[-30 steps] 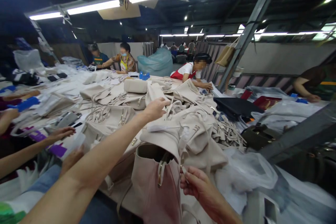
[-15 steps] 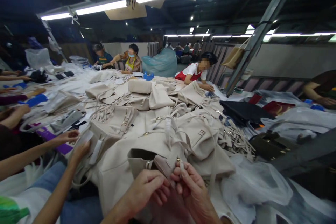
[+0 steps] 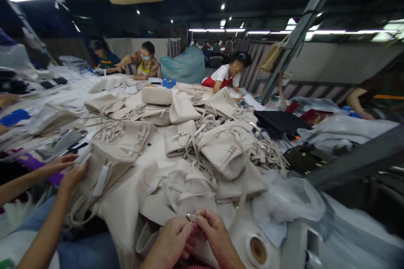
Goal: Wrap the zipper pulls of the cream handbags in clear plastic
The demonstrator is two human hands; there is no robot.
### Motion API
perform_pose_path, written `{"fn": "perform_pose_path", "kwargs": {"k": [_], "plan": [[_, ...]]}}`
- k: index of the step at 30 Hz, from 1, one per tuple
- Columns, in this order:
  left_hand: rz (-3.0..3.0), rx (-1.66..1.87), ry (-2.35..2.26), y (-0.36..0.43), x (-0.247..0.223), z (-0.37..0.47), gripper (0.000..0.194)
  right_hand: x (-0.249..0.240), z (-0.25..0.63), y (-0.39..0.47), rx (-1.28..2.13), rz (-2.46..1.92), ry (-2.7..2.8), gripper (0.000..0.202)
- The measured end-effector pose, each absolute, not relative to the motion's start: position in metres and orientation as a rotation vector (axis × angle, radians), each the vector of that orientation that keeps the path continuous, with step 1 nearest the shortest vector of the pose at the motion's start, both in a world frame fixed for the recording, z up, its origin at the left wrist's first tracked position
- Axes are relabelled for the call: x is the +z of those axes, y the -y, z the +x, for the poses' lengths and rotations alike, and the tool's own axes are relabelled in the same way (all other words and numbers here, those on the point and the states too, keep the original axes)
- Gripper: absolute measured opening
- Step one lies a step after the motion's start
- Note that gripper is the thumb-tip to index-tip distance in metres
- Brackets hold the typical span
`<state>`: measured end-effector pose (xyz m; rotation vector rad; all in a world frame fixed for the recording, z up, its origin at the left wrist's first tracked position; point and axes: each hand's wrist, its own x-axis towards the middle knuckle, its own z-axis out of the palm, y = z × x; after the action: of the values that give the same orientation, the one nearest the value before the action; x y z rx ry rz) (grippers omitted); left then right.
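Observation:
My right hand [image 3: 216, 235] is closed in a pinch on a small metal clasp [image 3: 191, 217], which looks partly covered in clear film. Close against it, my left hand [image 3: 175, 235] has its fingers curled; what they grip is hidden. Right behind my hands lies a beige handbag [image 3: 179, 187] with its straps heaped on top. Another beige handbag [image 3: 221, 151] with gold buckles rests farther back. At the left, a co-worker's hands [image 3: 71, 172] hold a white slip beside a beige bag [image 3: 110, 159] with a white tag.
A roll of tape [image 3: 258, 250] stands to the right of my hands, near crumpled clear plastic [image 3: 288, 201]. Beige bags and loose straps [image 3: 268, 155] are piled across the table. A dark metal bar [image 3: 356, 155] crosses at the right. Several people work around the table.
My hands have drawn closer together and lower, with the clasp now between them. The handbag that stood open at my hands now lies flatter. The view has shifted right.

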<state>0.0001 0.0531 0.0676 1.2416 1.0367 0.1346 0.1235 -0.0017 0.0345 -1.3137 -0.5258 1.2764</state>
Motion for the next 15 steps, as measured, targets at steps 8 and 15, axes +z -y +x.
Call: {"fn": "perform_pose_path", "kwargs": {"k": [8,15], "plan": [[0.388,0.339,-1.008,-0.05,0.043,0.0,0.027,0.04,0.111,0.002,1.163,-1.544,0.64,0.021],[0.788,0.57,-1.102,-0.046,0.043,0.013,0.04,0.043,0.132,0.027,1.301,-1.392,0.552,0.028]]}}
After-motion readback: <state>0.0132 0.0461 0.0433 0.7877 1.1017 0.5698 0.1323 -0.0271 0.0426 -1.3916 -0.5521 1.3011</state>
